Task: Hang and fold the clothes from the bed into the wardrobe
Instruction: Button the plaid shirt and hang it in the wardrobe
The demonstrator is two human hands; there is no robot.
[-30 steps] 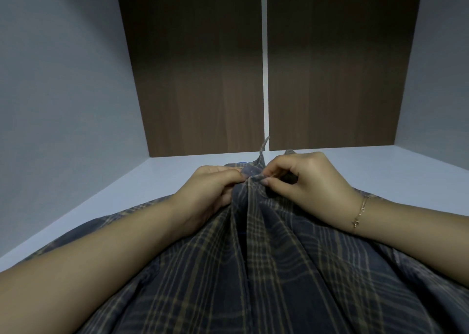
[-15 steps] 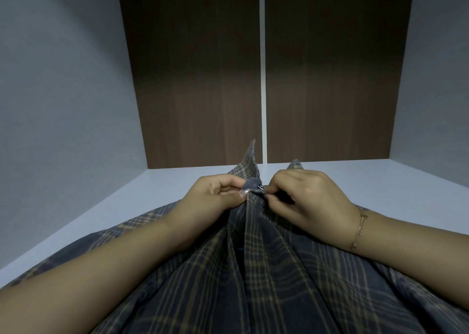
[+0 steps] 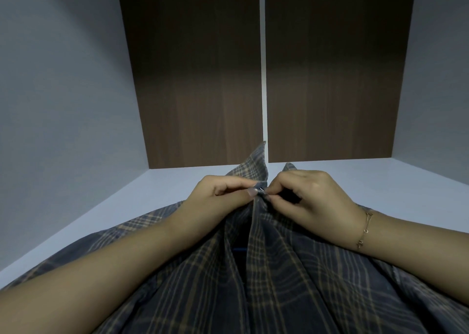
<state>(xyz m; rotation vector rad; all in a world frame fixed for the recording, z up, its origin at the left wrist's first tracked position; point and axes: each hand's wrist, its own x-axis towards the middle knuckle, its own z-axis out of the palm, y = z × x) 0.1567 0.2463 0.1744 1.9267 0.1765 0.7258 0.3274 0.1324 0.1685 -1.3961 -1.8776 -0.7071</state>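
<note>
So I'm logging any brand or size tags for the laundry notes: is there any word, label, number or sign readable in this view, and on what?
None can be read.
Plaid shirt: no tag, print or size mark shows.
Small shiny bit pinched at the collar between the left hand and right hand: too small to show any marking.
Brown back panels and bracelet: no text.

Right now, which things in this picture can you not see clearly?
- Small item between the fingertips of the left hand and right hand: too small to identify, head view.
- Plaid shirt: lower part cut off by the bottom edge; forearms cover its sides.
- Blue thing inside the shirt opening: mostly hidden by fabric.
</note>
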